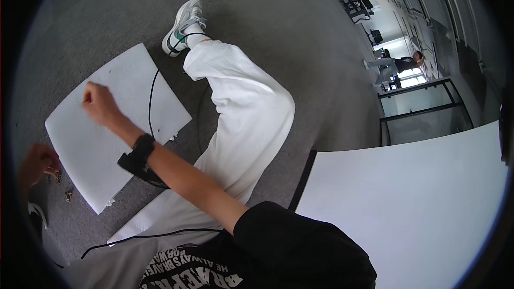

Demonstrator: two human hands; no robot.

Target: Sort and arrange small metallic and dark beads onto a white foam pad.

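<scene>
My right hand point(98, 102), a black strap and black pad on its wrist, is curled into a fist above a white foam sheet point(80, 136). Nothing shows in its fingers, though their inner side is partly hidden. At the far left, just past the sheet's edge, my left hand point(39, 164) is held low with bent fingers. Small brownish-gold pieces point(58, 177), too small to name surely, lie beside its fingertips on the grey floor. More such pieces point(68, 196) lie a little nearer to me. Whether the left hand grips any cannot be told.
A black cable point(151, 100) crosses the sheet near my right forearm; another point(160, 233) runs over my lap. My leg and sneaker point(182, 30) stretch out beyond. Another white sheet point(138, 218) lies partly under my leg. A large white panel point(401, 208) stands at right; a person point(397, 66) is far off.
</scene>
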